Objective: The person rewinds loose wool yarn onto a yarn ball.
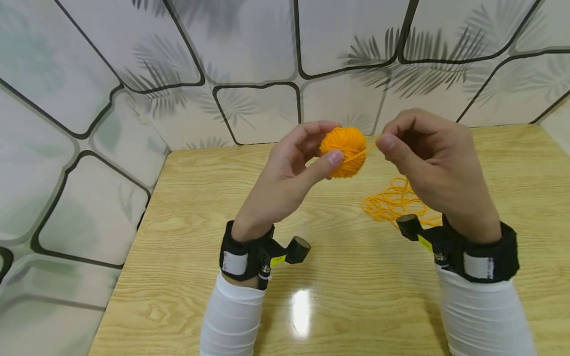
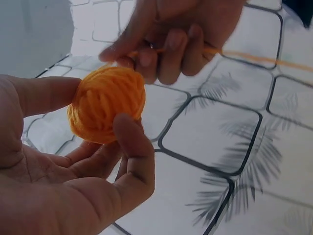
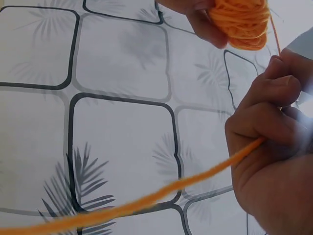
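A small ball of orange yarn (image 1: pixel 343 152) is held above the table by my left hand (image 1: pixel 289 173), thumb on the near side and fingers around the far side. In the left wrist view the ball (image 2: pixel 106 104) sits between thumb and fingertips. To its right, my right hand (image 1: pixel 438 165) pinches the strand between thumb and forefinger, close to the ball. The strand (image 3: pixel 166 191) runs through the curled fingers and trails out of the palm in the right wrist view. Below the right hand, a loose tangle of the same yarn (image 1: pixel 387 203) lies on the table, partly hidden by that hand.
The wood-grain table (image 1: pixel 187 237) reaches back to a wall (image 1: pixel 258 113) with a leaf and stone-outline pattern. Another patterned wall (image 1: pixel 89 207) stands along the left edge. Black straps with small cameras (image 1: pixel 297 249) sit on both wrists.
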Demonstrator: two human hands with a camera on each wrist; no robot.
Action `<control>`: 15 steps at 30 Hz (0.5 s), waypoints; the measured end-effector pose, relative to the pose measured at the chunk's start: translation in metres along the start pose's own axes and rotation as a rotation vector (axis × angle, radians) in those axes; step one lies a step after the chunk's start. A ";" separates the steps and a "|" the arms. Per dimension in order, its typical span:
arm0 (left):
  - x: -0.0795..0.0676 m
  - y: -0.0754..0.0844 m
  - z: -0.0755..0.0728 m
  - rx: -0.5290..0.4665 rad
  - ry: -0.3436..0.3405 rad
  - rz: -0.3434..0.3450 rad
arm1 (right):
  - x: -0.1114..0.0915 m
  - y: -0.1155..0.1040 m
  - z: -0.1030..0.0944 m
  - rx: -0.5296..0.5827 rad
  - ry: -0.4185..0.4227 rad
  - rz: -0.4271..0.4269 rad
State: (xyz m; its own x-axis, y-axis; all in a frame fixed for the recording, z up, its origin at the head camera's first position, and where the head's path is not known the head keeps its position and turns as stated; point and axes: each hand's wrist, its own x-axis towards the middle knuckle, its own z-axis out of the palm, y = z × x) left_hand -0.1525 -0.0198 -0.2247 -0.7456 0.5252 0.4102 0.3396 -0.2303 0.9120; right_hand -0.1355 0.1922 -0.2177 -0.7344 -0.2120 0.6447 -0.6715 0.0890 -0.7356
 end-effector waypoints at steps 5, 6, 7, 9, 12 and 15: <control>0.000 0.003 0.002 -0.127 0.011 -0.020 | 0.001 0.001 0.000 -0.042 0.032 -0.026; 0.000 0.004 0.003 -0.163 0.012 -0.013 | 0.001 0.001 0.000 -0.045 0.032 -0.027; 0.001 0.004 0.004 -0.202 0.013 -0.007 | 0.001 0.001 0.000 -0.042 0.033 -0.026; 0.001 0.004 0.005 -0.261 0.017 0.007 | 0.001 0.001 0.000 -0.029 0.033 -0.021; 0.001 0.002 0.004 -0.312 0.025 0.021 | 0.001 0.003 0.000 0.008 0.015 -0.009; 0.001 0.000 0.003 -0.341 0.038 0.031 | 0.000 0.006 0.001 0.041 -0.027 0.009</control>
State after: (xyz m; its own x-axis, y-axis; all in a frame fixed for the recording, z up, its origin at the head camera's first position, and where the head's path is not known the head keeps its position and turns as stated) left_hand -0.1515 -0.0166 -0.2244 -0.7609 0.4845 0.4317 0.1559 -0.5093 0.8464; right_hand -0.1391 0.1919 -0.2220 -0.7370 -0.2375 0.6328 -0.6599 0.0507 -0.7496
